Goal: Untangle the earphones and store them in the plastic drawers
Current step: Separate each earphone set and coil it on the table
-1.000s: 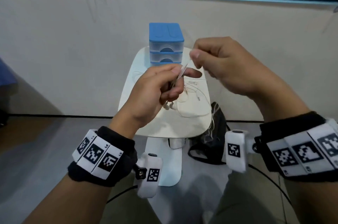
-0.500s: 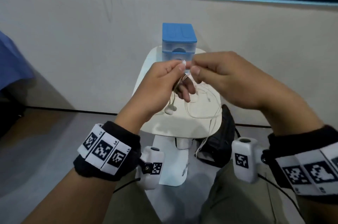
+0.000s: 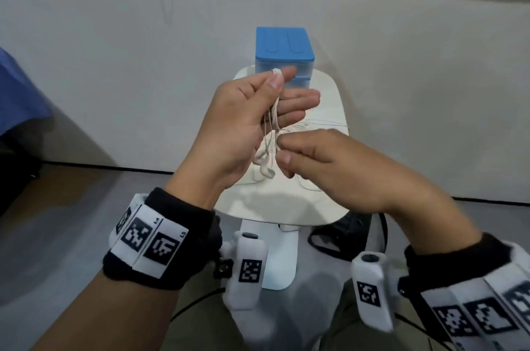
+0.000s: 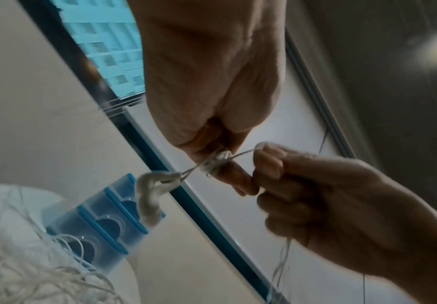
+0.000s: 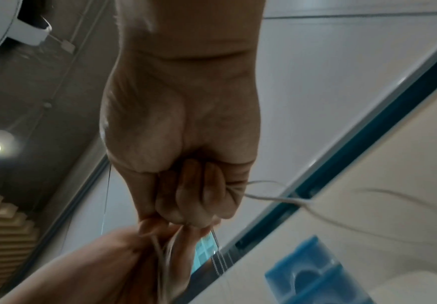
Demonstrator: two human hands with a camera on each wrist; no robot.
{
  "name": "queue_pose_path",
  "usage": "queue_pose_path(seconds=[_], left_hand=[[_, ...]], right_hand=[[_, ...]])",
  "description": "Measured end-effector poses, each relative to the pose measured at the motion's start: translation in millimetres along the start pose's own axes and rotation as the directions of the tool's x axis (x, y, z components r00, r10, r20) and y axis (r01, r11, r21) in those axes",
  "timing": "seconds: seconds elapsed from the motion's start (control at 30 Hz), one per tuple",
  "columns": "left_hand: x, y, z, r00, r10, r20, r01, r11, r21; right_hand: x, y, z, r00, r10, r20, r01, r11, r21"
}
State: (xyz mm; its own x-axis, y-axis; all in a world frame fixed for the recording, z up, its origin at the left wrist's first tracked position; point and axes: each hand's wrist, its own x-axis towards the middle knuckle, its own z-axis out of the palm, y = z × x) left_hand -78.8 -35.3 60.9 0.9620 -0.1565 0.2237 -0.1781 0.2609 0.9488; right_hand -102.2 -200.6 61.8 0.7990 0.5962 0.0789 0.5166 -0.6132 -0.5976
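White wired earphones (image 3: 272, 132) hang tangled between my two hands above a small white table (image 3: 329, 207). My left hand (image 3: 275, 78) pinches the cord's top between thumb and forefinger, its other fingers loosely extended. Two earbuds (image 3: 265, 168) dangle below it. My right hand (image 3: 282, 149) sits lower and pinches the thin cord (image 4: 240, 154) with curled fingers. More cord loops (image 4: 43, 273) trail down onto the table. The blue-topped plastic drawers (image 3: 284, 55) stand at the table's far end, both drawers closed.
A black bag (image 3: 352, 236) lies on the floor under the table's right side. A pale wall (image 3: 114, 63) rises right behind the table. Blue fabric (image 3: 20, 92) shows at the far left. The table's white base (image 3: 275, 259) stands between my knees.
My right hand has dropped from level with my left hand's fingertips to below them, drawing along the cord. My left hand now holds the cord's top higher, in front of the drawers.
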Motion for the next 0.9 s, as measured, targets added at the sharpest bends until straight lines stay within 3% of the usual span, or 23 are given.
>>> queue_pose_path(seconds=[0.1,0.2,0.27,0.37,0.47,0.57,0.7,0.8,0.9], left_hand=[[2,-8,-3,1.000,0.010,0.025,-0.016,0.960,0.278],[4,-10,-7,0.995,-0.019,0.096,-0.019,0.926,0.377],[4,-9,-10,0.985,-0.050,0.165,-0.016,0.928,0.373],[4,-5,-14,0.966,-0.044,0.255,0.000,0.985,0.172],[8,3,-12,0.976,0.067,0.205,-0.059,0.997,-0.045],[16,7,-7,0.991,0.106,0.079,-0.098,0.991,-0.095],[22,-4,-9,0.998,0.055,-0.037,-0.051,0.992,0.112],[20,-4,-10,0.999,-0.030,0.010,0.024,0.925,0.380],[15,15,-5,0.979,-0.191,0.078,0.166,0.954,0.250]], right_hand=[[4,-8,-26,0.996,-0.057,-0.062,0.055,0.998,-0.034],[9,-3,-53,0.980,-0.087,-0.181,0.068,0.992,-0.107],[12,7,-63,0.957,-0.071,-0.283,0.041,0.993,-0.109],[19,28,-54,0.932,0.006,-0.362,-0.008,1.000,-0.005],[24,40,-26,0.949,0.075,-0.305,-0.054,0.995,0.078],[27,34,0,0.978,0.059,-0.201,-0.049,0.997,0.055],[25,9,2,0.989,-0.031,-0.144,-0.006,0.968,-0.249],[23,-6,-18,0.977,-0.104,-0.186,0.027,0.927,-0.373],[25,-9,-35,0.973,-0.162,-0.167,0.098,0.936,-0.339]])
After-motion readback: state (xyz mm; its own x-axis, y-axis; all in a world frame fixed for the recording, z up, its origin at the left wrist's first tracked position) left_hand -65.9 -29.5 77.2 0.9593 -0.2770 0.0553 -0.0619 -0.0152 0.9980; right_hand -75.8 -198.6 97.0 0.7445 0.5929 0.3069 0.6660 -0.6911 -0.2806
